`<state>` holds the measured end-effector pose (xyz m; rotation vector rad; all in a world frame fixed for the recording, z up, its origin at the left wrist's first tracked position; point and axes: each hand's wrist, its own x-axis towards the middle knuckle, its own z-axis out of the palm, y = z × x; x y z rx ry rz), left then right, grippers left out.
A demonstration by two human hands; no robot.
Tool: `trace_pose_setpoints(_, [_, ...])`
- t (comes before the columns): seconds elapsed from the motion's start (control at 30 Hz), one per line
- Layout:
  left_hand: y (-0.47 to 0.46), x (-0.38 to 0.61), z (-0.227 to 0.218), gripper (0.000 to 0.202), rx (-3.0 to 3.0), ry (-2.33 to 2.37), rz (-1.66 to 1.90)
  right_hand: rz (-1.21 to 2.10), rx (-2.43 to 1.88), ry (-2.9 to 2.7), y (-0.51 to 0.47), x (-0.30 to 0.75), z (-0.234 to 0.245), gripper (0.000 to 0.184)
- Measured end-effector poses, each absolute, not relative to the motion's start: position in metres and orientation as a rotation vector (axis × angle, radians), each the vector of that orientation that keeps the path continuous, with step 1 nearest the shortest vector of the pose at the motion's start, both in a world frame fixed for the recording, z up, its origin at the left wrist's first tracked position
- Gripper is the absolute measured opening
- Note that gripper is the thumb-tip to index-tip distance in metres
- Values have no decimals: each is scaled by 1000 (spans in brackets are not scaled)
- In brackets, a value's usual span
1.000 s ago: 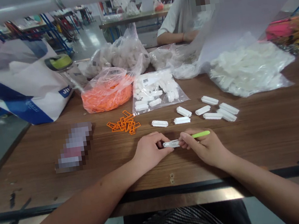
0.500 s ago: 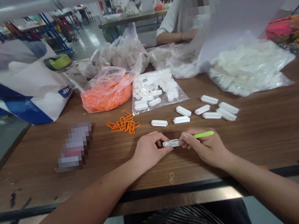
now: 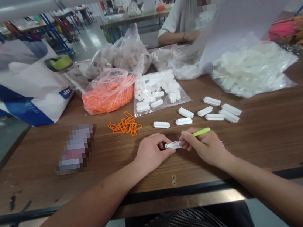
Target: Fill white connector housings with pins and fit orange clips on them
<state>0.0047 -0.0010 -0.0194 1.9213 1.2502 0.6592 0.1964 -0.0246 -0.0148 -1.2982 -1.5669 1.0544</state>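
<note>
1 strip [image 3: 173, 145] btwn L grip [image 3: 152, 152], R grip [image 3: 204, 146]

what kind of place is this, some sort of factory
Most likely a small-parts assembly workshop. Bags of identical white plastic pieces and orange clips crowd the wooden workbench, the left hand holds one white piece while the right hand grips a green tool, and another person sits opposite.
</note>
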Motion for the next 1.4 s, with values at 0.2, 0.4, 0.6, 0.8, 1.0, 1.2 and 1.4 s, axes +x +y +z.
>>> trace_pose_setpoints(0.2, [-2, 4, -21, 10, 1902, 1249, 662, 968, -1245, -1613, -30, 201, -12, 30])
trace_pose_setpoints(0.4, [-1, 3, -21, 10, 1897, 1235, 650, 1004, -1236, -1550, -28, 202, -9, 32])
trace_pose_setpoints(0.6, [-1, 3, -22, 10, 1909, 1231, 663, 1009, -1226, -1570, -28, 201, -13, 31])
trace_pose_setpoints(0.8, [-1, 2, -22, 11, 1914, 1228, 659, 1031, -1242, -1537, -27, 201, -12, 34])
trace_pose_setpoints(1.0, [-1, 2, -21, 10, 1914, 1223, 663, 1064, -1242, -1583, -27, 203, -13, 35])
trace_pose_setpoints(1.2, [-2, 4, -20, 10, 1918, 1257, 653, 940, -1261, -1788, -31, 203, -9, 32])
trace_pose_setpoints(1.4, [-1, 5, -20, 9, 1921, 1258, 663, 851, -1242, -1840, -35, 202, -6, 29])
